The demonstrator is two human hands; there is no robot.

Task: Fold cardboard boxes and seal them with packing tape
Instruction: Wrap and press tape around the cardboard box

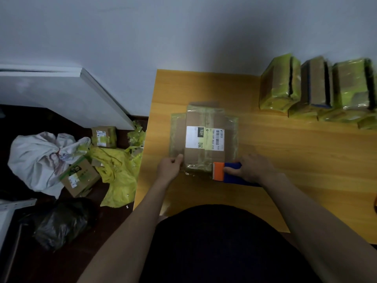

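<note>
Item: flattened cardboard box (204, 137), w/ white shipping label (204, 138) face up, lay on the wooden table (285, 160) directly in front of the person; old glossy tape covered its side flaps. Left hand (170, 167): thumb and fingers pinched the box's near-left corner, holding it flat. Right hand (253, 169): fingers curled round the blue body of a tape dispenser (226, 173), its orange cutter end resting at the box's near edge, right of centre. Whether tape had already caught on the card: can't tell. Step in hand, as judged: laying a strip along the near seam. To do it well: keep left hand pinning the corner so the box wouldn't slide, press the dispenser down firmly, pull in one straight line across the seam, then tilt onto the teeth to cut clean. Risk: slick old tape may give poor adhesion, so rub down after. Also present: three taped boxes (316, 88) standing in a row at far right of table, well apart; bags and parcels (81, 176) on floor, left.
</note>
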